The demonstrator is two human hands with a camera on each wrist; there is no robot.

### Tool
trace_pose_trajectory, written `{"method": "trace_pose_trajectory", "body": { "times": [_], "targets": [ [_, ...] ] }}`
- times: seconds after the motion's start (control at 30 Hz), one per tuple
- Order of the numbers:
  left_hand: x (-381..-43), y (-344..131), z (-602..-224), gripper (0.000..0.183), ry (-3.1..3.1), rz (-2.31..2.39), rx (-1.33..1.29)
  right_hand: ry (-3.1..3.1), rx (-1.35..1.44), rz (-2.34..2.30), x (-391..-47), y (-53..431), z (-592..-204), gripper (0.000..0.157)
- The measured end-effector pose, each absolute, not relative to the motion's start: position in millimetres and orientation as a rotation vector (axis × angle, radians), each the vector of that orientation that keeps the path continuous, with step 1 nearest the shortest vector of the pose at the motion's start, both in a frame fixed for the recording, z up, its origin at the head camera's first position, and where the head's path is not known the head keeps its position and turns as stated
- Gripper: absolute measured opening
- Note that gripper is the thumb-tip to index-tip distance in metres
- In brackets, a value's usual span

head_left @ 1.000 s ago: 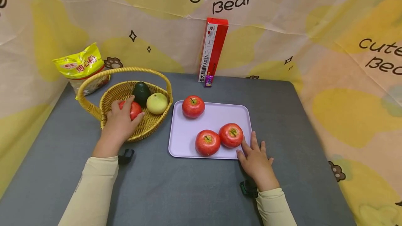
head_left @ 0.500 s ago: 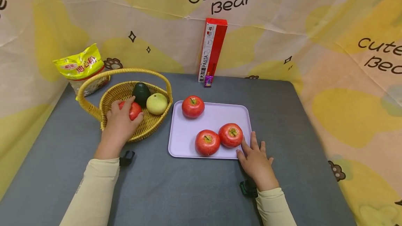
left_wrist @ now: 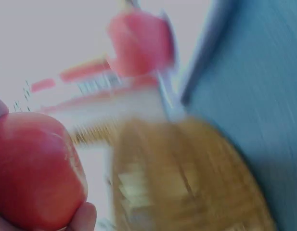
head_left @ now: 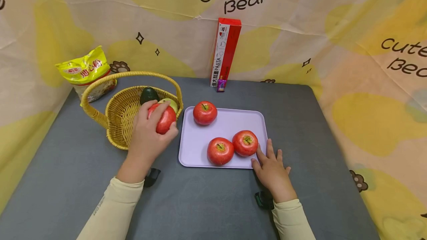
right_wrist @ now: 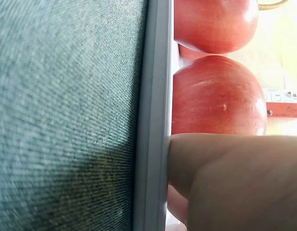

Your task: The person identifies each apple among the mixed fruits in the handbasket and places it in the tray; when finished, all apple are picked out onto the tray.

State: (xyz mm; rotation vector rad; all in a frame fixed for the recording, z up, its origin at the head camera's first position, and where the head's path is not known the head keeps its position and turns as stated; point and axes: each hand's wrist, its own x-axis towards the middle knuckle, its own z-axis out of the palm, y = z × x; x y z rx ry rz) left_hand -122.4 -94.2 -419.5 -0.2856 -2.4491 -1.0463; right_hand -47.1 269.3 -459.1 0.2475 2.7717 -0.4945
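Observation:
My left hand (head_left: 149,136) grips a red apple (head_left: 165,120) above the right side of the wicker basket (head_left: 116,117); the left wrist view shows that apple (left_wrist: 37,168) between thumb and fingers. A dark green avocado (head_left: 148,95) and a pale yellow-green round fruit (head_left: 171,103), partly hidden by the hand, lie in the basket. On the lilac tray (head_left: 238,117) sit a red apple (head_left: 205,113) at the back left and two more, a left one (head_left: 220,151) and a right one (head_left: 245,143), near the front. My right hand (head_left: 271,173) rests with spread fingers at the tray's front right corner.
A yellow bag of noodles (head_left: 91,71) stands behind the basket at the left. A tall red pasta box (head_left: 227,53) leans against the patterned backdrop, with a small purple packet (head_left: 221,85) at its foot. The basket's handle (head_left: 133,73) arches high over it.
My left hand has lifted the apple from the basket's middle and carried it right, over the pale fruit. The right hand and the tray have stayed put.

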Motion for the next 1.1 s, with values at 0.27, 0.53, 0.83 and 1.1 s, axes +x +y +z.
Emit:
{"method": "trace_pose_trajectory", "body": {
  "times": [0.27,0.53,0.83,1.1],
  "targets": [
    [-114.5,-46.9,-433.7,0.062,-2.616,-1.061,-0.593,2.774,0.249,-0.5,-46.4,266.5,-458.3,0.064],
    [-117.3,-33.8,-456.3,0.071,-2.828,-1.016,-0.638,2.79,0.236,-0.489,-45.0,265.9,-456.3,0.062],
    [-116.8,-29.3,-462.9,0.077,-2.945,-0.954,-0.676,2.783,0.232,-0.489,-44.1,266.2,-454.8,0.062],
    [-112.6,-26.0,-463.7,0.078,-2.981,-0.748,-0.688,2.78,0.232,-0.502,-42.5,267.1,-456.1,0.062]
  ]
}}
